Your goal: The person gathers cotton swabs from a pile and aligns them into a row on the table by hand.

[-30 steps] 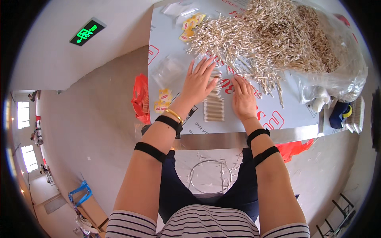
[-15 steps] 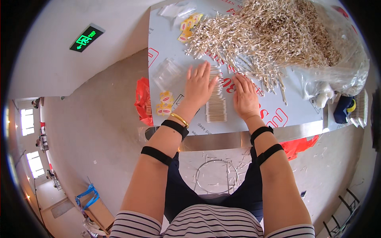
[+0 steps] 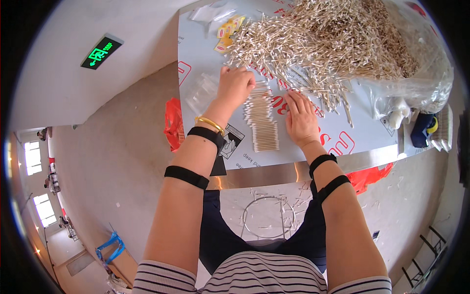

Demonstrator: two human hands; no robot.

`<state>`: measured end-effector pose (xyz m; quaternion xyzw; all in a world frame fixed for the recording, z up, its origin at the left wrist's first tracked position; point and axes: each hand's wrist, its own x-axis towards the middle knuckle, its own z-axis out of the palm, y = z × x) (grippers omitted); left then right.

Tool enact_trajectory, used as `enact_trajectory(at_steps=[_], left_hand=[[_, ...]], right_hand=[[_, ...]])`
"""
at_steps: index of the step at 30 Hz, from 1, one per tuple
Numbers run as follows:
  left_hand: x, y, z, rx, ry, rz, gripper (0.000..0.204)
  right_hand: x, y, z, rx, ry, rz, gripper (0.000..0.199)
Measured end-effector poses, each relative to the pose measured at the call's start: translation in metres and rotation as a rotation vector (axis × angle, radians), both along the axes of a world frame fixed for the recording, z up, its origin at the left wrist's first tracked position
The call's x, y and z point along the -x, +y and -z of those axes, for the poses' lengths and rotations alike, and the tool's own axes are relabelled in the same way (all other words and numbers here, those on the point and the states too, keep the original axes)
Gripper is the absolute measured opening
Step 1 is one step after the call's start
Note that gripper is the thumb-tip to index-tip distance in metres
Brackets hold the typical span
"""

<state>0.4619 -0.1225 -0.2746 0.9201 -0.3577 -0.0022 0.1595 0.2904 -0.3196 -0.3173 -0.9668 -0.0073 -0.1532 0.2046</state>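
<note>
White-tipped cotton swabs [image 3: 265,120] lie side by side in a ladder-like row on the table [image 3: 289,158] between your two hands, the upper part set slightly left of the lower. Your left hand [image 3: 236,87] is by the row's upper left end, fingers curled in; their tips are hidden, so you cannot tell whether they pinch anything. Your right hand [image 3: 301,120] rests palm down just right of the row, fingers extended and loosely together, gripping nothing visible, its underside out of sight. Beyond sprawls a loose swab heap [image 3: 323,49], cut off by the upper edge and partly inside a clear bag [image 3: 433,90]. Your left forearm partly covers some clear packets [image 3: 199,93]; a dark object [image 3: 219,168] under it is hard to identify.
</note>
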Motion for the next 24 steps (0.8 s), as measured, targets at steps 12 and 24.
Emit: enact_trajectory(at_steps=[12, 24], left_hand=[[0.0021, 0.0064, 0.0007, 0.001, -0.069, 0.056, 0.009], [0.0025, 0.0063, -0.0022, 0.015, -0.025, 0.055, 0.010]], right_hand=[[-0.0010, 0.0008, -0.0020, -0.008, 0.004, 0.002, 0.050], [-0.0010, 0.0009, -0.0022, 0.001, 0.005, 0.000, 0.049]])
